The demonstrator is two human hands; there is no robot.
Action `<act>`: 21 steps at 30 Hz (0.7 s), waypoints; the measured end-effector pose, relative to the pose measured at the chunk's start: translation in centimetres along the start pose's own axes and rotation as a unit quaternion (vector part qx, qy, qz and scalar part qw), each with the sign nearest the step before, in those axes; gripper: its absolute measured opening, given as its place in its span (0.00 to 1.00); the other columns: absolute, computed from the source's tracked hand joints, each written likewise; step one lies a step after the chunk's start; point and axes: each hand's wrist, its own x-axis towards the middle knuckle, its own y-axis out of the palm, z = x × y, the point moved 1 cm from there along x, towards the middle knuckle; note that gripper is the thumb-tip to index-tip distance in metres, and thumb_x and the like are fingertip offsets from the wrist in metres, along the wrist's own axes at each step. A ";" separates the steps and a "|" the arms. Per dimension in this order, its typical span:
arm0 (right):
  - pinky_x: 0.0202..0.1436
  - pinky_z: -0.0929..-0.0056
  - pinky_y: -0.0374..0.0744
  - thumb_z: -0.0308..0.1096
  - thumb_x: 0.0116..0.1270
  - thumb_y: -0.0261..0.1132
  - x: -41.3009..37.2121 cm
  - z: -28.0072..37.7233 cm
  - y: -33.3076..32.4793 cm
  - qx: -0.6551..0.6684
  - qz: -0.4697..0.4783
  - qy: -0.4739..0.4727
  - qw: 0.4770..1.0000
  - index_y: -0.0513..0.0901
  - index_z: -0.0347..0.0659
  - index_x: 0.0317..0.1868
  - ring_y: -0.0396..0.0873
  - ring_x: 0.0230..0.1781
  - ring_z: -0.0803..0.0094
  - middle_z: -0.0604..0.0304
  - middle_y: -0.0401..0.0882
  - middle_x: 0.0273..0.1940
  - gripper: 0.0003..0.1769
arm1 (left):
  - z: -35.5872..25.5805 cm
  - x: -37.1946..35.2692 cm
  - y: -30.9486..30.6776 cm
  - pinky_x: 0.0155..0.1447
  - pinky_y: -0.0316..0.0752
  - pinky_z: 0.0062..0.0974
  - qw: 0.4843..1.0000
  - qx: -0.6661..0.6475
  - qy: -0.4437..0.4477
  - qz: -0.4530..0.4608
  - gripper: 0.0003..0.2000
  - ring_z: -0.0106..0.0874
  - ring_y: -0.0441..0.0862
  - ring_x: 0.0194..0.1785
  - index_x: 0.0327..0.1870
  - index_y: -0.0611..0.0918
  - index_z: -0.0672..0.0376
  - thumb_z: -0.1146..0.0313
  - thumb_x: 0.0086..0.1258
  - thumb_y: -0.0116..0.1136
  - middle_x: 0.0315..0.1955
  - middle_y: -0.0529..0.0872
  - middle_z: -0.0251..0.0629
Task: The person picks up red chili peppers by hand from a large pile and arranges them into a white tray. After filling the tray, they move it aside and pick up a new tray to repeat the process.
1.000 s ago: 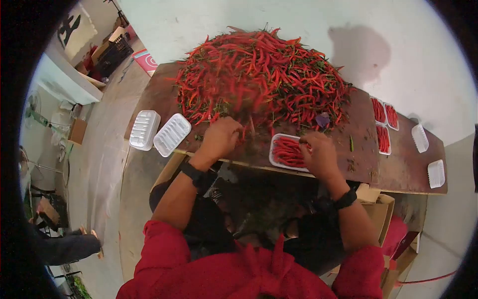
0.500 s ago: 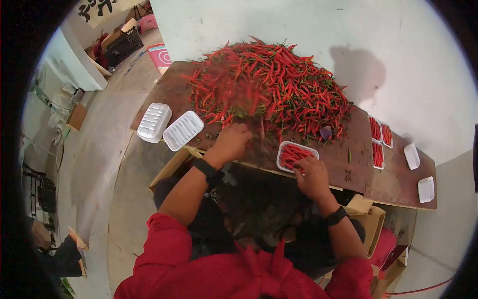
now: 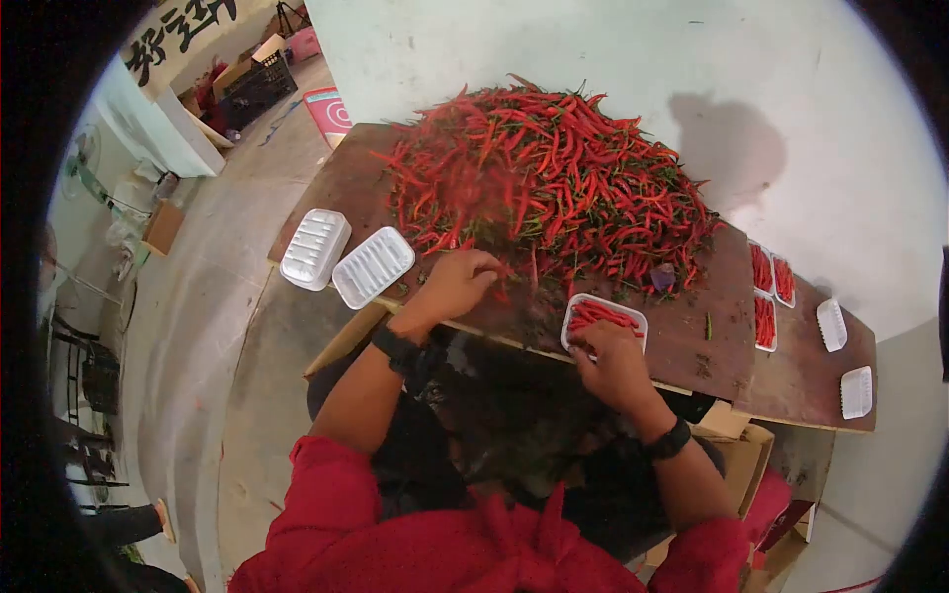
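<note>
A large heap of red chili peppers [image 3: 583, 178] with green stems covers the back of the brown table. My left hand [image 3: 457, 287] is at the heap's front edge, its fingers closed in a pinch by a red chili pepper [image 3: 502, 289] at the fingertips. My right hand [image 3: 611, 364] hangs over the front of a white tray [image 3: 644, 324] partly filled with red chilies [image 3: 603, 313]. Its fingers are curled together, and what they hold, if anything, is hidden.
White ribbed trays [image 3: 374, 267] and another tray stack [image 3: 316, 249] lie at the table's left. Several filled trays [image 3: 765, 321] stand at the right, beyond them two white trays [image 3: 856, 392]. A green chili [image 3: 708, 326] lies on the tabletop [image 3: 682, 346]. A pale wall [image 3: 840, 198] rises behind.
My right hand has drawn in over the tray's near left part and covers more of it. The left hand stays by the heap, and a red chili now shows at its fingertips. The view shifted slightly.
</note>
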 end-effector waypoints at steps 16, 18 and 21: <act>0.43 0.62 0.77 0.32 0.57 0.64 0.1 -0.9 1.6 0.120 0.112 0.110 0.980 0.82 0.36 0.39 0.81 0.38 0.53 0.47 0.82 0.35 0.11 | -4.5 -3.0 5.5 0.45 0.75 0.34 0.964 -0.071 0.112 0.230 0.08 0.41 0.82 0.41 0.38 0.81 0.63 0.68 0.63 0.57 0.34 0.83 0.44; 0.44 0.57 0.76 0.36 0.58 0.63 -0.5 -0.9 1.6 0.122 0.121 0.129 0.977 0.83 0.38 0.39 0.80 0.39 0.49 0.46 0.81 0.36 0.13 | -4.6 -3.4 6.0 0.44 0.74 0.35 0.963 -0.081 0.130 0.223 0.07 0.42 0.81 0.39 0.36 0.80 0.62 0.68 0.61 0.58 0.32 0.82 0.45; 0.45 0.57 0.76 0.36 0.57 0.63 -1.3 -1.3 1.6 0.133 0.140 0.139 0.971 0.83 0.39 0.40 0.80 0.40 0.49 0.45 0.81 0.37 0.13 | -4.9 -3.7 6.4 0.42 0.74 0.36 0.966 -0.083 0.106 0.220 0.07 0.42 0.81 0.38 0.35 0.80 0.61 0.68 0.61 0.59 0.31 0.81 0.45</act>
